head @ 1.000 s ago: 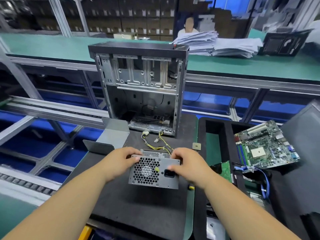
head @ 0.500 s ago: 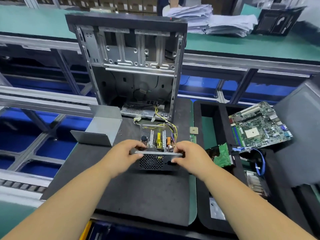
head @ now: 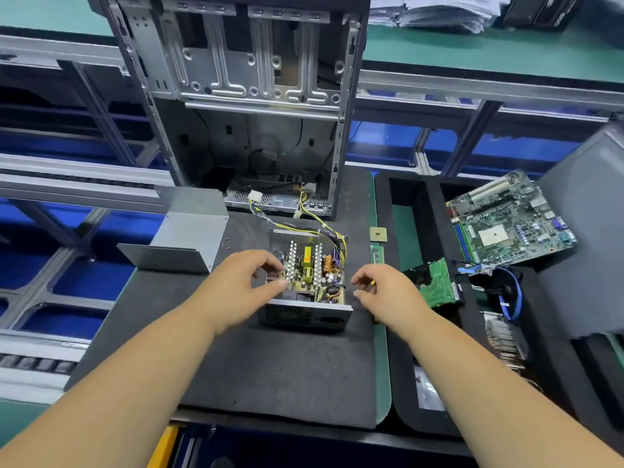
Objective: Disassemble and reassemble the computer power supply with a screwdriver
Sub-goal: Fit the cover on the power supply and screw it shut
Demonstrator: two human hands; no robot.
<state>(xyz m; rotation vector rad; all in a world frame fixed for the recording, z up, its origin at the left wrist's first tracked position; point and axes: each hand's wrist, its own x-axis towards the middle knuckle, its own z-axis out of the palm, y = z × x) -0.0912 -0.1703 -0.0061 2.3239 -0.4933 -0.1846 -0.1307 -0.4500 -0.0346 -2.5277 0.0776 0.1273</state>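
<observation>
The power supply [head: 305, 282] sits on the black foam mat [head: 270, 373] with its cover off, showing the circuit board, heat sinks and yellow wires that run back to the case. Its fan grille faces me. My left hand [head: 241, 287] hovers at its left wall, with loosely curled fingertips at the edge of the board. Just right of the unit, my right hand [head: 383, 293] is apart from it, fingers relaxed and holding nothing. A yellow bit of a tool [head: 372, 283] peeks out behind that hand; the rest is hidden.
The grey metal cover [head: 189, 238] lies left of the unit, with small screws [head: 226, 243] beside it. Behind it the empty computer case [head: 243, 96] stands upright. To the right are a CPU chip [head: 378, 234], a green card [head: 435, 282] and a motherboard [head: 506, 228] in black trays.
The power supply was tipped from fan-face-up to lying flat on the mat, open side up. Both hands have let go; the right hand has moved off to the right.
</observation>
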